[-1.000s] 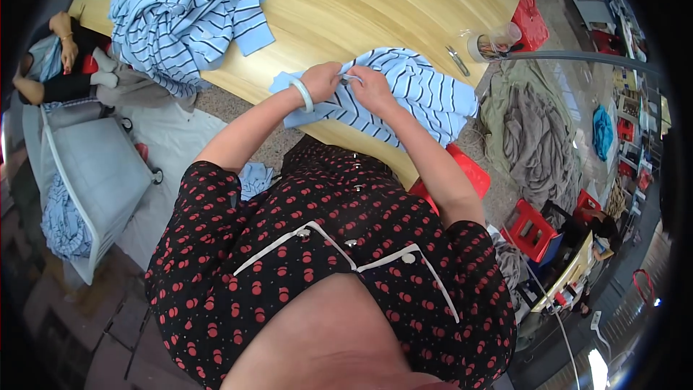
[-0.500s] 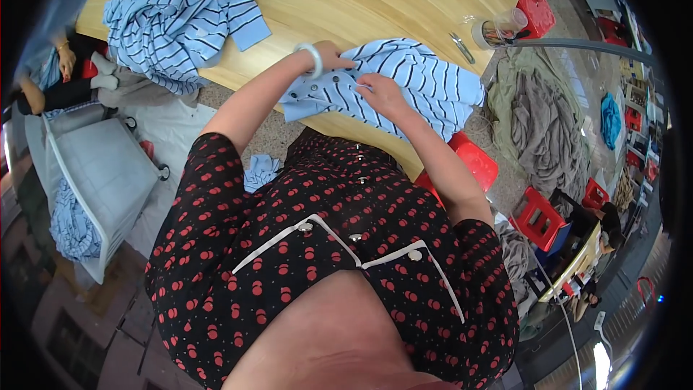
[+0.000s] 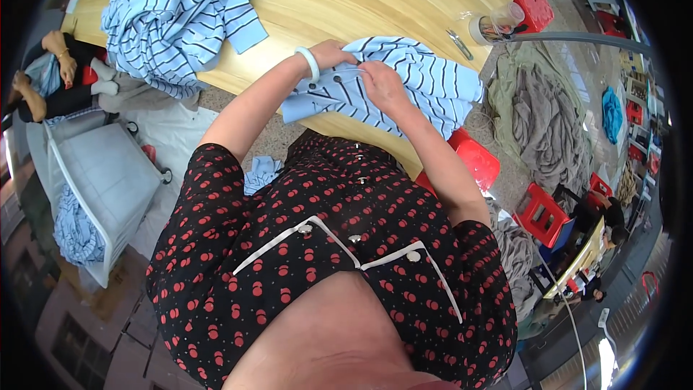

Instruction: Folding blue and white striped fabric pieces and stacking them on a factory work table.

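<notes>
A light-blue striped shirt (image 3: 433, 83) lies bunched at the near edge of the wooden table, with dark buttons along its plain blue placket. At the placket, my left hand (image 3: 332, 56), a pale bangle on its wrist, is closed on the cloth. Close beside it on the right, my right hand (image 3: 384, 88) pinches the same strip with bent fingers. The two sets of fingertips nearly meet, and whatever is right between them is too small to make out.
A heap of similar striped shirts (image 3: 166, 22) covers the table's far left. Small scissors-like snips (image 3: 459, 45) and a tub of tools (image 3: 498, 27) stand at the right. A red stool (image 3: 473, 162) is by the table; a white cart (image 3: 108, 166) and a seated person's hands (image 3: 66, 65) are left.
My right hand has shifted slightly up and left, against the left hand's fingers. Both hands now grip the placket, which is lifted and covers some buttons.
</notes>
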Available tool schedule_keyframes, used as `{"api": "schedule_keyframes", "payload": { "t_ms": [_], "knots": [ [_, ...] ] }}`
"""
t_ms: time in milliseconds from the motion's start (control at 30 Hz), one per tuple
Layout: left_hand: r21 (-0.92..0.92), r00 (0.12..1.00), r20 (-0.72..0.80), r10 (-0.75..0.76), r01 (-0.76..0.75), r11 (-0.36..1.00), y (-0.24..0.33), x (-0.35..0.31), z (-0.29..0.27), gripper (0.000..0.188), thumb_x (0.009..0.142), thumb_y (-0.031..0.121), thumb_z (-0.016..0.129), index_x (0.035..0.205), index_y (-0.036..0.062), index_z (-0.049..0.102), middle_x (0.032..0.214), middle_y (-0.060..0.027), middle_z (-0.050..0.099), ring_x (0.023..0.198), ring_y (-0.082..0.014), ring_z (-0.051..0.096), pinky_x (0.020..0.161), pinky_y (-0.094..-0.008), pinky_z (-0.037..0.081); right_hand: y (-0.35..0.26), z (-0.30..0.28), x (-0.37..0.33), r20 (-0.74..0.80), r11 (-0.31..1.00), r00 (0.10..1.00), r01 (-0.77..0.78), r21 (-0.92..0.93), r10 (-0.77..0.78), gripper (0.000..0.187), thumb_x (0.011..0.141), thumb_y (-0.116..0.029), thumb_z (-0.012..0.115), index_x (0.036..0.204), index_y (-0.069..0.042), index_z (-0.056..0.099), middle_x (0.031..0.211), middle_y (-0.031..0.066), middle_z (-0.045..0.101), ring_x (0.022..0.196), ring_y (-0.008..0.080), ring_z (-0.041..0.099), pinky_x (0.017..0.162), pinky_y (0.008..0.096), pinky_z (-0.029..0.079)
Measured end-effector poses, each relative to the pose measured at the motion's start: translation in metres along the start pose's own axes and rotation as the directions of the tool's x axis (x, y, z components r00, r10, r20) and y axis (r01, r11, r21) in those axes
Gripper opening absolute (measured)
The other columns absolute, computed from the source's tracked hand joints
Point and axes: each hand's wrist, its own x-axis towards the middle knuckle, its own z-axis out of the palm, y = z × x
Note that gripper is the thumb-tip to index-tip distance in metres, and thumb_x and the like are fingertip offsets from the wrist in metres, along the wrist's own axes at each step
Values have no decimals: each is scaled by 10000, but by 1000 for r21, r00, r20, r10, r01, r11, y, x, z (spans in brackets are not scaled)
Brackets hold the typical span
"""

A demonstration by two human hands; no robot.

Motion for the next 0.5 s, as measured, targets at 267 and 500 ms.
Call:
{"api": "schedule_keyframes", "payload": {
  "t_ms": [267,500],
  "knots": [
    [284,959,-116,257,-216,934,-11,13,7,244,667,218,559,800,19,606,674,-88,585,643,-146,529,604,-279,419,-15,-5,-5,23,999,999,-25,34,24,142,724,-67,452,824,-13,537,781,166,549,718,320,532,637,367,431],
    [181,995,80,66,-80,980,5,-6,8,238,674,203,541,818,24,601,689,-63,583,618,-130,517,583,-249,413,-11,-11,-9,53,992,994,-104,67,101,163,729,-89,462,850,-25,550,787,158,558,748,308,539,662,353,431]
  ]
}}
